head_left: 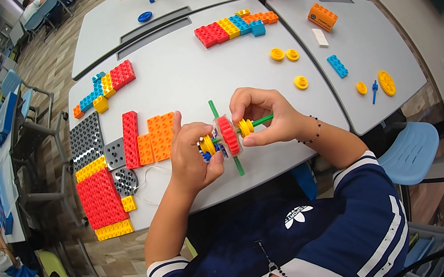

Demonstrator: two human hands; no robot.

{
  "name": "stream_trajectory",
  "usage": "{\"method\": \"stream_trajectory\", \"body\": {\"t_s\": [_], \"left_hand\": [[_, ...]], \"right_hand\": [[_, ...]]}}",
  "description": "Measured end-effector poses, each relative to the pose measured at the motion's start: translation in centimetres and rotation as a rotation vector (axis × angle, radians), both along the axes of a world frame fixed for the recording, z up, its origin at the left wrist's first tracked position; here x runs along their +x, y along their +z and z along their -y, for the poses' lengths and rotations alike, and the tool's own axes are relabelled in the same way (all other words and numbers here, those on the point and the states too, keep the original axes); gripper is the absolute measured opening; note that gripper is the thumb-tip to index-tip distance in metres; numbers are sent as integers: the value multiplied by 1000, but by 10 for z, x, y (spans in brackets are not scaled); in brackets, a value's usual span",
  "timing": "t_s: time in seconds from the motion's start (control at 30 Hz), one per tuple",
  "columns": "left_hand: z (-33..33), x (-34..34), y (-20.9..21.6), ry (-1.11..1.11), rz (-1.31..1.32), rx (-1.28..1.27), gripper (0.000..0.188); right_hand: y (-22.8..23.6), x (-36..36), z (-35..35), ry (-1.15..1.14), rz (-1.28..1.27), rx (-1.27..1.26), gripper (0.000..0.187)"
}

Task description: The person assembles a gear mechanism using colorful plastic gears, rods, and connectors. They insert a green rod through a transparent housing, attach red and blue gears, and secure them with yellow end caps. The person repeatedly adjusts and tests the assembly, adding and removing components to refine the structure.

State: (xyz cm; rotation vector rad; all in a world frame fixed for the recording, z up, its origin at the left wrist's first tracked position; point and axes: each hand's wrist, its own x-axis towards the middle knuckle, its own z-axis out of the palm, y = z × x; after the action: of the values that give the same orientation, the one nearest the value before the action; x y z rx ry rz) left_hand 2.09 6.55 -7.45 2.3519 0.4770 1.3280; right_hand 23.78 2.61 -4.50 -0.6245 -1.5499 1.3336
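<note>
Over the near part of the table (274, 168), I hold a gear assembly (227, 136) between both hands. A red gear sits in its clear frame, with green axles (263, 120) running through it crosswise. My left hand (192, 154) grips the left side, around a yellow hub (208, 145) with a blue toothed piece (212, 155) partly hidden below it. My right hand (271, 114) pinches another yellow hub (245, 127) on the right-hand axle between thumb and fingers. Left of my left hand lies an orange studded brick (163, 135).
Red, black and yellow plates (104, 199) lie at the left edge, by a white cord (152, 192). Brick rows (227, 30) stand farther back. Yellow round pieces (301, 82) and a yellow gear (386, 83) lie to the right. A blue chair (412, 153) stands at the right.
</note>
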Motion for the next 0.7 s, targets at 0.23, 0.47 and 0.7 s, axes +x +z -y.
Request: {"method": "stream_trajectory", "body": {"t_s": [0.23,0.47,0.7], "left_hand": [[-4,-8,0,69,33,23,39],[-27,-30,20,143,632,-562,39],[-10,-16,18,-302,480,-1022,41]], "right_hand": [[-1,7,-1,-47,-23,-30,34],[8,42,-15,-279,-393,-90,32],[0,26,-10,-228,-210,-101,31]]}}
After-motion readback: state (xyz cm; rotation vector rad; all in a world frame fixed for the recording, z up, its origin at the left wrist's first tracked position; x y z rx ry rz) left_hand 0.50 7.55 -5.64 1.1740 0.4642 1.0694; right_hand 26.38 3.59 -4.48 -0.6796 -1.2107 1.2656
